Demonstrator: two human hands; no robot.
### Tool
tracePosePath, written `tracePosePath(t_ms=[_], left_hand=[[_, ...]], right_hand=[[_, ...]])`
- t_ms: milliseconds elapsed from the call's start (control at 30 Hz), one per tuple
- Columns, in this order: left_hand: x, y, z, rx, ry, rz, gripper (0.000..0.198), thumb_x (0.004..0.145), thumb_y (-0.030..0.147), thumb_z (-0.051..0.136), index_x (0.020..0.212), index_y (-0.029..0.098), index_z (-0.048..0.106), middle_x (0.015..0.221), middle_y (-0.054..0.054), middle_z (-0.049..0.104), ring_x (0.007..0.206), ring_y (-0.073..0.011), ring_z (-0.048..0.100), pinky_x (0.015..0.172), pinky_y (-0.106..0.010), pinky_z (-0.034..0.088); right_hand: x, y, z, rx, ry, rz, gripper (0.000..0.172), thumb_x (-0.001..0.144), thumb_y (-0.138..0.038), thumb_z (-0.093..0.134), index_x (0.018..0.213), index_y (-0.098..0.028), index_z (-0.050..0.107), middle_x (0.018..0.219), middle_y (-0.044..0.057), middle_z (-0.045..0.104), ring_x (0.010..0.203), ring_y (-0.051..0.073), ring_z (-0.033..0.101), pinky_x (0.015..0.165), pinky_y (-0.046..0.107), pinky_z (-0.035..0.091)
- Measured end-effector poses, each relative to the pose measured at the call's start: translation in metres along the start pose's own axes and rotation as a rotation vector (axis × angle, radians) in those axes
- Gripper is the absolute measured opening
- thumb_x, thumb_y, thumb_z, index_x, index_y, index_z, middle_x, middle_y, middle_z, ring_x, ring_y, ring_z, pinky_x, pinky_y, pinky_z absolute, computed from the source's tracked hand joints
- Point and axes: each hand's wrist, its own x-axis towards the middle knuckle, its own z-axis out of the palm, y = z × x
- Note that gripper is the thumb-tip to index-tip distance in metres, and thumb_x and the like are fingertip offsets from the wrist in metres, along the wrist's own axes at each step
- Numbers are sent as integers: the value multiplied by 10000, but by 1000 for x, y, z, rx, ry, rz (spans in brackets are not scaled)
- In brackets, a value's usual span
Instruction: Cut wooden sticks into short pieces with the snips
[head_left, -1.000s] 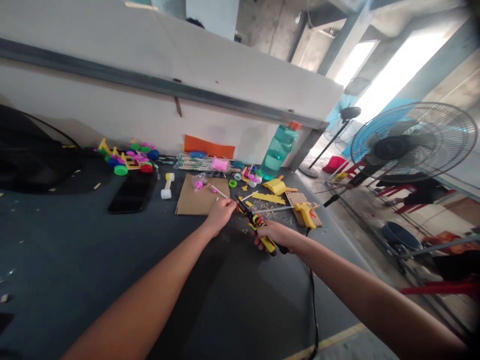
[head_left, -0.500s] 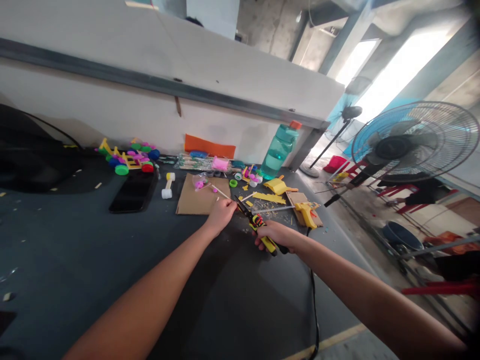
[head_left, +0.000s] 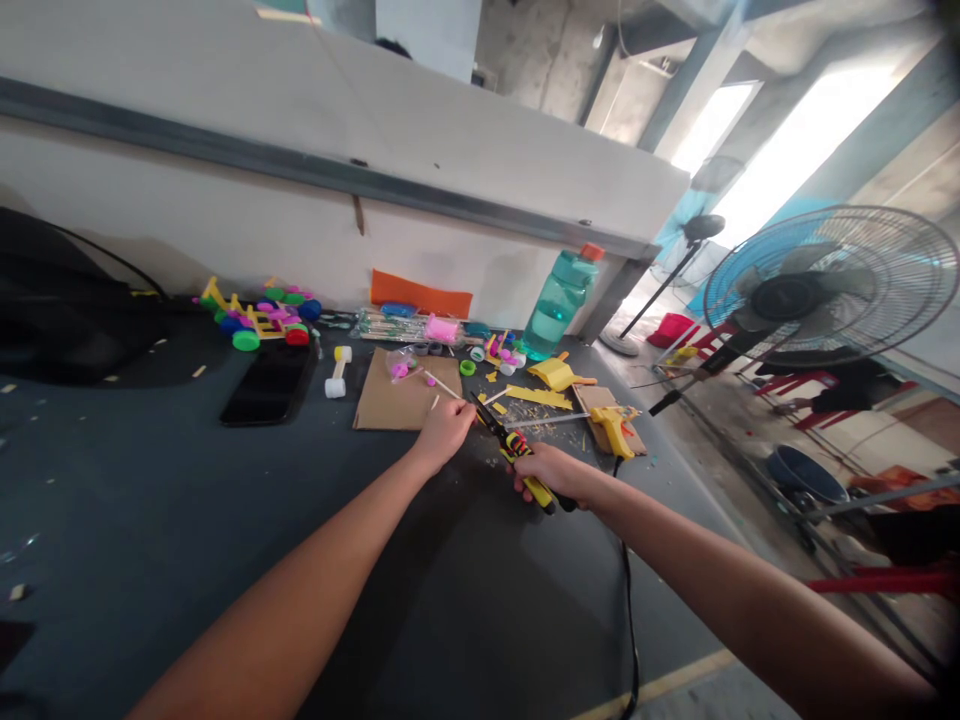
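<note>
Right fingers (head_left: pixel 519 483) grip black, yellow and red pliers (head_left: pixel 517 444); left fingers (head_left: pixel 462 412) pinched, contents unclear.

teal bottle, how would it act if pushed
The teal bottle might tip if pushed high, being tall and narrow. It is probably bottom-heavy, since liquid seems to show inside. Its rounded side could let it roll once down.

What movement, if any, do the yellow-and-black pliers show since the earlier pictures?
No: judged against the resting yellow glue gun, the pliers in the right hand show no clear shift in any direction.
</note>
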Motion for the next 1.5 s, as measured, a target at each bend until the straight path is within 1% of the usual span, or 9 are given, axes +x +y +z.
tracePosePath(t_ms=[167, 467, 600, 733, 933, 1067, 1200, 1400, 1500], left_hand=[[-1, 1, 2, 3, 3, -4, 282, 777, 335, 409, 571, 174, 514, 439, 38, 408, 449, -113, 390, 457, -242, 215], [-1, 0, 2, -18, 14, -45, 255, 769, 292, 410, 566, 169, 504, 436, 42, 395, 452, -109, 382, 459, -231, 219], [-1, 0, 3, -60, -8, -49, 259, 763, 311, 443, 563, 162, 510, 448, 42, 385, 451, -101, 369, 444, -222, 208], [-1, -3, 0, -124, -27, -72, 255, 778, 329, 447, 602, 158, 516, 478, 43, 389, 425, -84, 355, 413, -205, 202], [-7, -1, -6, -297, -119, -70, 245, 810, 370, 450, 748, 155, 549, 549, 46, 405, 413, -65, 358, 380, -171, 285], [-7, -3, -4, -384, -162, -26, 255, 797, 400, 498, 799, 156, 573, 609, 24, 468, 472, -75, 419, 390, -158, 327], [-9, -6, 1, -309, -170, 28, 292, 817, 425, 471, 809, 154, 579, 616, 18, 486, 504, -91, 448, 418, -172, 341], [-24, -5, 6, 99, -177, 250, 268, 839, 373, 456, 769, 167, 613, 621, 4, 566, 570, -125, 505, 529, -214, 345], [-26, -7, 7, 95, -161, 262, 264, 850, 361, 435, 794, 168, 607, 647, -1, 580, 590, -131, 523, 549, -218, 360]], right_hand=[[2, 0, 2, -82, 35, -3, 150, 674, -220, 491, 556, -147, 549, 459, 25, 563, 414, 117, 530, 397, 195, 392], [-9, -20, 11, -139, 125, 44, 192, 648, -132, 512, 463, -165, 471, 358, -2, 475, 314, 103, 442, 343, 208, 329], [-11, -23, 16, -57, 132, 63, 200, 667, -153, 475, 479, -186, 416, 345, -33, 415, 301, 96, 408, 324, 205, 323], [-13, -20, 17, 21, 86, 51, 148, 637, -169, 486, 503, -183, 424, 365, -31, 432, 320, 102, 427, 328, 203, 342], [-18, -6, 11, 140, 82, 0, 32, 631, -195, 454, 607, -174, 461, 458, -24, 485, 391, 102, 480, 374, 196, 378], [-23, 3, 8, 159, 123, -15, 64, 599, -187, 473, 662, -175, 475, 470, -31, 492, 400, 102, 480, 379, 190, 360], [-25, 6, 8, 150, 150, -26, 125, 561, -153, 484, 683, -179, 486, 455, -45, 487, 398, 92, 466, 376, 177, 329], [-25, 9, 8, 144, 157, -31, 112, 597, -177, 455, 702, -176, 495, 462, -35, 496, 400, 102, 475, 390, 190, 344], [-26, 9, 8, 130, 158, -31, 106, 606, -183, 451, 704, -179, 491, 464, -35, 495, 397, 104, 472, 387, 195, 346]])
